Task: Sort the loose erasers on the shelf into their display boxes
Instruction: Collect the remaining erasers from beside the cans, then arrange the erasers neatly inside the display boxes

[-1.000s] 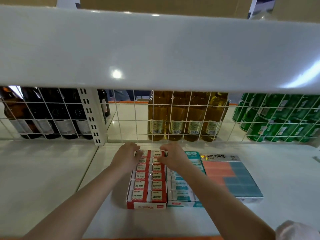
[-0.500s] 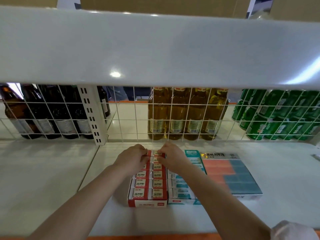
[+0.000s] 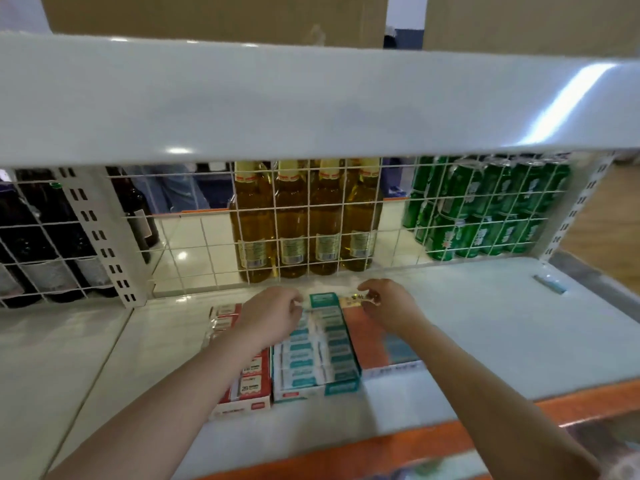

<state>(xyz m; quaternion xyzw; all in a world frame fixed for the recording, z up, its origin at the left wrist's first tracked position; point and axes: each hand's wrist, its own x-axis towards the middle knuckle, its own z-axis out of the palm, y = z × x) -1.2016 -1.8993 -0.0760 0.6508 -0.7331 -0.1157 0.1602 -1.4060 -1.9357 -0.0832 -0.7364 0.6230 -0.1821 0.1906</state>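
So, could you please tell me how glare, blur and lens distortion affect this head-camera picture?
Head view: bright glare streaks the upper shelf at right, with a smaller spot at left; motion blur softens both hands, left hand and right hand, and the print on the teal eraser box; wide-angle distortion bows the shelf edges and the wire grid.

A white shelf (image 3: pixel 485 334) with an orange front edge carries three eraser display boxes side by side: red (image 3: pixel 242 403), teal (image 3: pixel 315 379), orange-and-blue (image 3: pixel 388 355).
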